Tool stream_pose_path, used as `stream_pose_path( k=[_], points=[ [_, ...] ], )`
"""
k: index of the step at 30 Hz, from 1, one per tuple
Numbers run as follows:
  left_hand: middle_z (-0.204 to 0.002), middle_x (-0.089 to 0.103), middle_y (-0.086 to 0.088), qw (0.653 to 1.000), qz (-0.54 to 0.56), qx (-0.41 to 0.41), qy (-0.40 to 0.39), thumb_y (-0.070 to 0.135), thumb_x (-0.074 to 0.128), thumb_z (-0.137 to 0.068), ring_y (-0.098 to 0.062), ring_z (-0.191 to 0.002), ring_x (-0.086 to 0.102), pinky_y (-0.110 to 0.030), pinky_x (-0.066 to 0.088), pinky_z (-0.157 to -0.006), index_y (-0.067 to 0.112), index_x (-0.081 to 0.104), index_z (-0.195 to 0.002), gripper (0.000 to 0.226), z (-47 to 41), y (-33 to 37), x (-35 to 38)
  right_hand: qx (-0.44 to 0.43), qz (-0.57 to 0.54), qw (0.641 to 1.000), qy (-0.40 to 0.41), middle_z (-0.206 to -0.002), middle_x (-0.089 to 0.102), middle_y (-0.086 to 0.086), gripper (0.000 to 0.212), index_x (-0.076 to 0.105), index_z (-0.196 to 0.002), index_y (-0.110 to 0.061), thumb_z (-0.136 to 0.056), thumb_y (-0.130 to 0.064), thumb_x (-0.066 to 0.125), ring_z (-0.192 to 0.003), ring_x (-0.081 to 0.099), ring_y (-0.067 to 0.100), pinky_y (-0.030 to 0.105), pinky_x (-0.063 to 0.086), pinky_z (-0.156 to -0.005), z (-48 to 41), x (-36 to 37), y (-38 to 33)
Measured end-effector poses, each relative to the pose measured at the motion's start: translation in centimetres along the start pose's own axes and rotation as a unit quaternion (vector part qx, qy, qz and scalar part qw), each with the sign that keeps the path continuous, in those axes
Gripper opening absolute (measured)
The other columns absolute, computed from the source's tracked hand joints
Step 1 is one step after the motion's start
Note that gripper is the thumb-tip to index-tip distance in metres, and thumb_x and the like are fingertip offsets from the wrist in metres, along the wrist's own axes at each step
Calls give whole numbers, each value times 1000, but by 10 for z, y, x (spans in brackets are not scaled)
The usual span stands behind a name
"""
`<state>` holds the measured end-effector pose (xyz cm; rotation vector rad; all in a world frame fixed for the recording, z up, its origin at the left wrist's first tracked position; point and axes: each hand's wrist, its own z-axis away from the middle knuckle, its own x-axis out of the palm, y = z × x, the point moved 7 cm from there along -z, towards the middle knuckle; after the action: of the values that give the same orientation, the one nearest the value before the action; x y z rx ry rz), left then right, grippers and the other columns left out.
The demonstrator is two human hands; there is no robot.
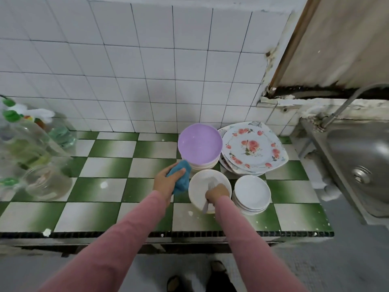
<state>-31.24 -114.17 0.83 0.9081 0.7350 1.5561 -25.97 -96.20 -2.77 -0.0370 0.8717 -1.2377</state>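
My left hand [166,181] grips a blue cloth [182,177] just left of a white plate [202,184] on the green-and-white tiled counter [109,186]. My right hand [217,193] holds a metal fork [208,197] over that plate, tines pointing away from me. A stack of white plates [252,193] sits right of it. Behind stand a purple bowl [200,143] on a stack of dishes and floral plates [252,147].
Clear bottles and a glass jar [35,157] crowd the counter's left end. A steel sink [362,165] with a tap [345,106] lies at the right. A white tiled wall [147,70] backs the counter. The counter's front edge [168,233] runs below my arms.
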Motion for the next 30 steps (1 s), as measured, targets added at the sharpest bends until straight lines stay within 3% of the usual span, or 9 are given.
stream_pose_path(
  k=[4, 8, 12, 15, 19, 22, 24, 26, 30],
  points=[
    [-120, 65, -9, 1000, 0, 4, -8, 12, 75, -84, -28, -107, 63, -45, 54, -95, 20, 66, -112, 31, -2, 6, 8, -26, 66, 997, 30, -132, 58, 16, 39, 50, -134, -4, -96, -12, 56, -122, 56, 32, 37, 47, -98, 8, -25, -8],
    [-121, 63, -10, 1000, 12, 10, -20, 11, 74, -85, -30, -109, 62, -43, 55, -93, 19, 64, -113, 31, -2, 13, 20, -60, 90, 991, 74, -128, 62, 13, 36, 55, -130, -7, -95, -9, 58, -117, 60, 32, 36, 48, -95, 12, -47, -15],
    [-125, 62, -12, 999, 17, 18, -27, 11, 75, -84, -30, -111, 61, -46, 54, -95, 18, 65, -116, 34, -5, 23, 32, -115, 7, 985, 126, -123, 67, 6, 30, 66, -123, -15, -93, -10, 63, -111, 62, 26, 33, 46, -99, 12, -65, -21],
    [-124, 62, -9, 999, 11, 35, -30, 12, 75, -84, -29, -111, 61, -46, 54, -96, 18, 66, -119, 36, -5, 32, 43, -153, -125, 970, 143, -103, 70, 3, 18, 70, -105, -16, -90, -7, 67, -99, 63, 24, 32, 48, -98, 12, -79, -24],
    [-124, 62, -8, 998, 4, 58, -31, 15, 76, -83, -30, -111, 61, -47, 54, -96, 19, 68, -119, 37, -7, 42, 55, -204, -262, 937, 107, -83, 67, 4, 19, 66, -82, -18, -86, 0, 68, -82, 63, 26, 35, 54, -80, 12, -94, -35],
    [-123, 64, -9, 997, 9, 72, -22, 17, 77, -82, -28, -109, 62, -45, 55, -95, 21, 70, -115, 34, -10, 51, 63, -248, -312, 916, 49, -68, 62, -2, 15, 63, -86, -12, -88, 1, 68, -65, 60, 15, 27, 53, -65, 17, -103, -50],
    [-121, 64, -9, 996, 14, 84, -14, 16, 77, -82, -28, -108, 63, -45, 55, -94, 25, 70, -106, 26, -11, 59, 69, -282, -317, 905, 30, -61, 58, -3, 13, 63, -88, -11, -88, 2, 67, -59, 56, 11, 26, 51, -67, 20, -110, -60],
    [-120, 64, -9, 995, 19, 95, -1, 16, 78, -82, -29, -108, 63, -45, 55, -94, 27, 68, -100, 24, -12, 69, 74, -307, -324, 895, 22, -66, 60, 2, 12, 63, -90, -9, -89, 3, 67, -59, 59, 9, 22, 51, -64, 23, -117, -68],
    [-121, 63, -10, 993, 38, 106, 15, 14, 76, -83, -30, -110, 61, -46, 54, -94, 29, 65, -95, 23, -12, 85, 81, -345, -335, 877, 3, -79, 65, 5, 15, 64, -94, -9, -89, 4, 68, -79, 69, 20, 31, 60, -78, 23, -130, -84]
  ],
)
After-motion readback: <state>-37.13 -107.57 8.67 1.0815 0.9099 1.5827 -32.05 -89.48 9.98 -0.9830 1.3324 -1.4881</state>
